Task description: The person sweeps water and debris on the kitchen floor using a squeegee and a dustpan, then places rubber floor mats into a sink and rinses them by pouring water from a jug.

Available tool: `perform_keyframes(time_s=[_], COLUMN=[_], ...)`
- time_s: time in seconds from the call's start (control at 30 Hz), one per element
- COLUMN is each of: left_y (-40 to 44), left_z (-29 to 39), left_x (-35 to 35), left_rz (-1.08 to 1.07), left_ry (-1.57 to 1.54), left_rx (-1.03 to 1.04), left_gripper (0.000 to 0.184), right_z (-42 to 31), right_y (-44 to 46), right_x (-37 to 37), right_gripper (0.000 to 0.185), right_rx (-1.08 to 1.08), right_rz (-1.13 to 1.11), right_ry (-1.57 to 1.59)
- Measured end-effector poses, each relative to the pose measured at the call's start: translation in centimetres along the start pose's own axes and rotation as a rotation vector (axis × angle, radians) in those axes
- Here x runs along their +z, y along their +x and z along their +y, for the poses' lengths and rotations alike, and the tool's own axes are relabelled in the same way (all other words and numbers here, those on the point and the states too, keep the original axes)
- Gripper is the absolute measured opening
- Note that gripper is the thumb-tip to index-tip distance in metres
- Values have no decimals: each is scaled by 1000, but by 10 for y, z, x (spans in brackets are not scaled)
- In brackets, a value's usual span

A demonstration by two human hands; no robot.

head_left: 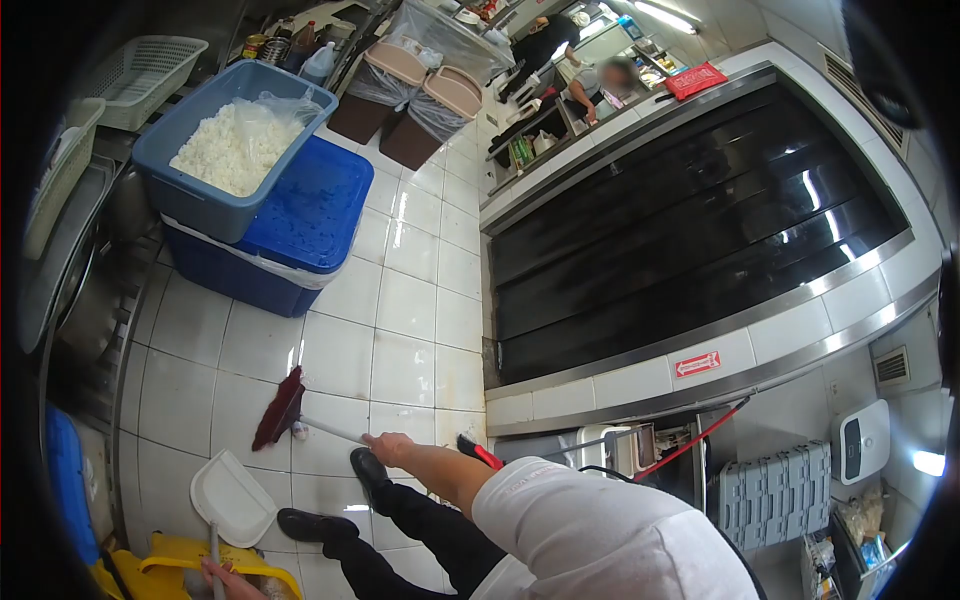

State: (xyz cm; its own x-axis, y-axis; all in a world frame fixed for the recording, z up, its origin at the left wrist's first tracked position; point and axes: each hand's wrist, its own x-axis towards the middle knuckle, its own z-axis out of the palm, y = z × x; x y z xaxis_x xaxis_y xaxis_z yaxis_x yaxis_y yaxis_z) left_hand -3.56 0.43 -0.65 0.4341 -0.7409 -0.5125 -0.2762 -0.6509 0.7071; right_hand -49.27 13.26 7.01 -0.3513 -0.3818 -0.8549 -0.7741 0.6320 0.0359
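Note:
My right hand (392,449) is closed around the pale handle of a broom (278,408), whose dark red bristles rest on the white tiled floor. Low in the view, my left hand (232,580) grips the handle of a white dustpan (236,500). The dustpan's pan lies on the tiles below the broom head, apart from it. Both my black shoes stand on the floor between the broom and the dustpan.
A yellow bucket (175,555) is beside my left hand. A blue cooler (312,205) bears a tub (165,185) of white rice. Brown bins (405,135) stand behind. A dark covered counter (680,220) runs along the right. Two people work at the far end.

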Motion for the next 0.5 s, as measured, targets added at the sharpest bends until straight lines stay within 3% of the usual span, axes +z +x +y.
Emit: perform_keyframes(time_s=[0.03,0.5], left_y=[4,8], left_z=[1,22], left_x=[-2,-13], left_rz=[-5,29], left_ry=[78,-17], left_rx=[-83,-16], left_gripper=[59,61], right_z=[-1,-12], right_y=[-1,3], right_x=[-1,-2], right_gripper=[45,50], right_rx=[-1,46], right_rz=[3,-3], right_ry=[-3,60])
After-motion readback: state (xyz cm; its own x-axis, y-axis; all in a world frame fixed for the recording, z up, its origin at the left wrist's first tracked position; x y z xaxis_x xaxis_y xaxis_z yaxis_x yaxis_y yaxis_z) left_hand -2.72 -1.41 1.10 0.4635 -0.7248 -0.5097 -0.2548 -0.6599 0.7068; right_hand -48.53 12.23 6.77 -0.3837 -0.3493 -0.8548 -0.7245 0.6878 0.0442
